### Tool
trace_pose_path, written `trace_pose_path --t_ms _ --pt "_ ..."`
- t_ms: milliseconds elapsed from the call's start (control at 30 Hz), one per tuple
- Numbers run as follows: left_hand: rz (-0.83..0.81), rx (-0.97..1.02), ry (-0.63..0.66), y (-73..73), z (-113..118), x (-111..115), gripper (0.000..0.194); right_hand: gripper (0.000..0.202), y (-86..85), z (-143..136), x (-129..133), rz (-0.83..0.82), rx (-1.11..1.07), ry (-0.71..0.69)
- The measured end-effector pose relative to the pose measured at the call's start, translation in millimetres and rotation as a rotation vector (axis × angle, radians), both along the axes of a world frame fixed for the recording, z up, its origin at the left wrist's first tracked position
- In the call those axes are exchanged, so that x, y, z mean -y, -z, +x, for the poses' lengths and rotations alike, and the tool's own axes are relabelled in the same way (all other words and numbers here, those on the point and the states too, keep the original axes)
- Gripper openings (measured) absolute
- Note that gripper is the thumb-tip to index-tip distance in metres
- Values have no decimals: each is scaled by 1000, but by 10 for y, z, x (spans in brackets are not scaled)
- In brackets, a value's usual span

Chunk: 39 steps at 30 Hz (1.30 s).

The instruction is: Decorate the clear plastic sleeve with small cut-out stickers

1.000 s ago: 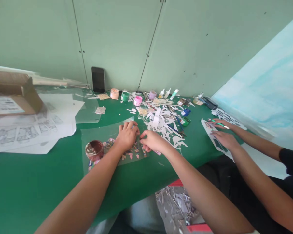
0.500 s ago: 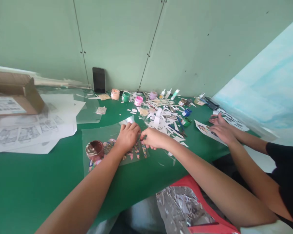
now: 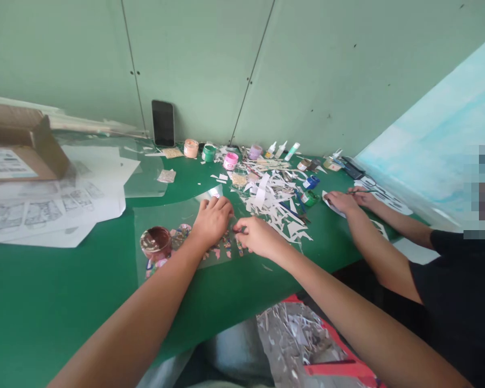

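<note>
Where small painted cut-outs (image 3: 217,253) lie on a clear plastic sheet (image 3: 161,214) bearing a brown-stained paint jar (image 3: 156,244), the left hand (image 3: 213,221) rests, fingers bent; the right hand (image 3: 258,235) is narrowed, its grip unclear. Beyond sit white paper scraps (image 3: 261,192), a pink paint jar (image 3: 230,161), then an upright smartphone (image 3: 163,123).

table (image 3: 76,307): green
front: clear sheet (image 3: 167,213), spread out
left: overlapping printed papers (image 3: 105,207)
back: upright phone (image 3: 163,124), peach jar (image 3: 191,149), green jar (image 3: 208,153), pink jar (image 3: 230,161), purple jar (image 3: 255,151), small bottles (image 3: 281,150)
middle: scattered white scraps (image 3: 261,190)
beside scraps: blue jar (image 3: 311,182)
</note>
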<state>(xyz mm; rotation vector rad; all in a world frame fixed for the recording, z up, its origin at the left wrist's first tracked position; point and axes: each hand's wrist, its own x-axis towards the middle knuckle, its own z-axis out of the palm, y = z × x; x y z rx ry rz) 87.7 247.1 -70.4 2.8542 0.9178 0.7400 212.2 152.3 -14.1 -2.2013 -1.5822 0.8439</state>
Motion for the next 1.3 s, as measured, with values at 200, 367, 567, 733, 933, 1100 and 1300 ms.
trace_pose_path --t_ms 200,367,567,733,933,1100,1300 --pt "-42 -11 -5 -34 12 14 23 17 135 35 77 38 -44 22" --pt "-92 -36 19 -68 10 13 28 20 232 77 116 64 -119 38" --pt "-138 -48 62 -74 8 -6 27 15 273 114 101 40 -235 78" --pt "-165 -35 63 -63 56 -15 25 14 267 146 85 30 -297 89" --pt "-198 -25 99 -46 89 -9 16 16 235 126 111 20 -278 94" --pt "-220 -29 138 -57 90 -6 15 17 146 107 110 -6 -251 106" --pt "-222 -39 164 -72 104 -1 16 16 63 72 139 -51 -247 81"
